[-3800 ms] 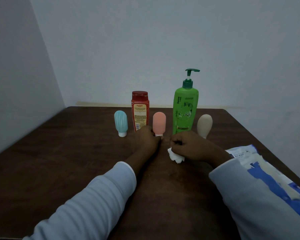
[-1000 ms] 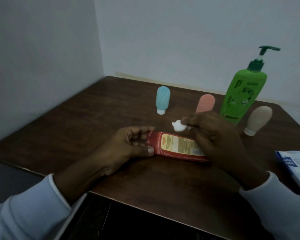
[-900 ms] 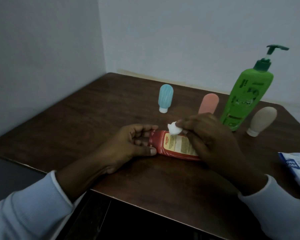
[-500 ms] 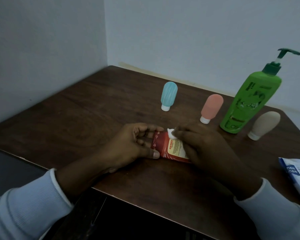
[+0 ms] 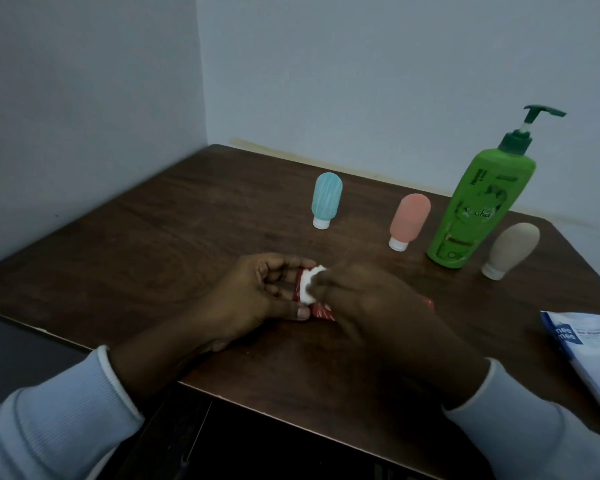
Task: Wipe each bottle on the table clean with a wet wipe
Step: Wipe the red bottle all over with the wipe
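A red bottle (image 5: 321, 311) lies on its side on the dark wooden table (image 5: 153, 244), mostly covered by my hands. My left hand (image 5: 253, 299) grips its cap end with curled fingers and thumb. My right hand (image 5: 371, 303) lies over the bottle's body and pinches a small white wet wipe (image 5: 309, 287) against the cap end. Behind stand a blue squeeze bottle (image 5: 326, 199), a pink squeeze bottle (image 5: 409, 220), a tall green pump bottle (image 5: 478, 206) and a beige squeeze bottle (image 5: 511, 249), all upright.
A blue and white wet-wipe pack (image 5: 586, 348) lies at the right edge of the table. Walls close the table in at the back and left. The table's near edge runs just under my wrists.
My right hand has slid the wipe left along the red bottle, from its label toward the cap end. The left hand keeps its hold. The camera view has shifted slightly.
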Available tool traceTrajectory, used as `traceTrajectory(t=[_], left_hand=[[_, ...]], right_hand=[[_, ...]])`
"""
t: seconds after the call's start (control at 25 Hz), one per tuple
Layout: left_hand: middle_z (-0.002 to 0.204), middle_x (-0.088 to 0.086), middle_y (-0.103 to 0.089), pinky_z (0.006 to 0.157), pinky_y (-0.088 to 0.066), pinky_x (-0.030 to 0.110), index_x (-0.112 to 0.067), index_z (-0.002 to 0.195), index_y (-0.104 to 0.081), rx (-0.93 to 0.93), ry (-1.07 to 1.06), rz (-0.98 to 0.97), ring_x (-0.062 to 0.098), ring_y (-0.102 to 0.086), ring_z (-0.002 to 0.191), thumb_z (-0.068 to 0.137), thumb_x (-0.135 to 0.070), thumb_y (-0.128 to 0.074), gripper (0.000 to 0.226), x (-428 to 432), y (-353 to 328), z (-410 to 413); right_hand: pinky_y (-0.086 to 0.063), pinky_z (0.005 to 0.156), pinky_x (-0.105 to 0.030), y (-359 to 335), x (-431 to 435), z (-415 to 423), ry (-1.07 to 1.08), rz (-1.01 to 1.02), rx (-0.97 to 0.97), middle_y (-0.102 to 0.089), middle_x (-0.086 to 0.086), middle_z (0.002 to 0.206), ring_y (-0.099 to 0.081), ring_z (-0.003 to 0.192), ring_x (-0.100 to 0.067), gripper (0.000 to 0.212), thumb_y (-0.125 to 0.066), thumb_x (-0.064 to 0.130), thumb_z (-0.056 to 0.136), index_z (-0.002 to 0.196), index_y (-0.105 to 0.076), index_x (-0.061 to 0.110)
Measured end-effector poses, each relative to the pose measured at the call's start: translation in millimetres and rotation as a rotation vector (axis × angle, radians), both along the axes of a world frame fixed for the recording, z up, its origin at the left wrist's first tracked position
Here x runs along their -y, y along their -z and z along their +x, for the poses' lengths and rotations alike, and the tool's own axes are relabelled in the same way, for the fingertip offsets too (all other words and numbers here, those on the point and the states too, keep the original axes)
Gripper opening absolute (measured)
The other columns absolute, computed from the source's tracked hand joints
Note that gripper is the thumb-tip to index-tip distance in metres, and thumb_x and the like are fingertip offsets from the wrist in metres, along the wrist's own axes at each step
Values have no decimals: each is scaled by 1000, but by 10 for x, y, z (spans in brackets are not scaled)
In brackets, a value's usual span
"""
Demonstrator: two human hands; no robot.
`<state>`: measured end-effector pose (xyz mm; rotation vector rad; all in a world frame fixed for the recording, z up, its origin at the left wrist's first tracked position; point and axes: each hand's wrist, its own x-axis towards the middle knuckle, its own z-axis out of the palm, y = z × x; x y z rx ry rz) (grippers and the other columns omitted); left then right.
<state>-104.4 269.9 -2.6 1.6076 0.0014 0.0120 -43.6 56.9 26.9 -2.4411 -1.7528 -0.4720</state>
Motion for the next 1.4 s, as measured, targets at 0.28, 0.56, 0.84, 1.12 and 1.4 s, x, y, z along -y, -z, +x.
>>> traceTrajectory(t=[0.28,0.56,0.84,1.12,1.4], left_hand=[[116,-3,-78,80,-64,29,-21,125,-71,-22,-17,49,17,-77,102,71,16,-82,67,10,-47,-8],[118,1,-78,85,-64,31,-18,127,-70,-10,-11,54,19,-77,103,72,18,-80,66,27,-59,-38],[115,-6,-78,81,-64,28,-20,126,-70,-14,-21,63,16,-77,104,73,17,-79,65,47,-77,-44],[113,-6,-79,76,-63,23,-19,126,-69,-17,-15,64,14,-77,102,74,17,-77,64,65,-97,-62],[118,-1,-78,82,-64,29,-20,129,-68,-11,-13,71,19,-77,104,74,17,-78,67,51,-42,-31]], right_hand=[[-57,73,-32,-336,528,310,280,81,-232,-72,3,105,-68,92,-12,26,-55,21,90,110,-72,23],[-34,101,-6,-305,298,352,85,-6,-324,-51,14,141,-49,123,7,45,-56,7,95,134,-58,29],[-49,81,-10,-478,983,603,233,-49,-524,-68,26,108,-64,98,6,37,-71,13,88,116,-70,37],[-48,72,-11,-271,454,518,103,53,-478,-69,16,117,-62,95,7,35,-61,18,96,127,-64,33],[-55,80,-25,-407,1017,675,208,47,-748,-74,17,103,-67,96,0,32,-68,9,89,114,-73,29]])
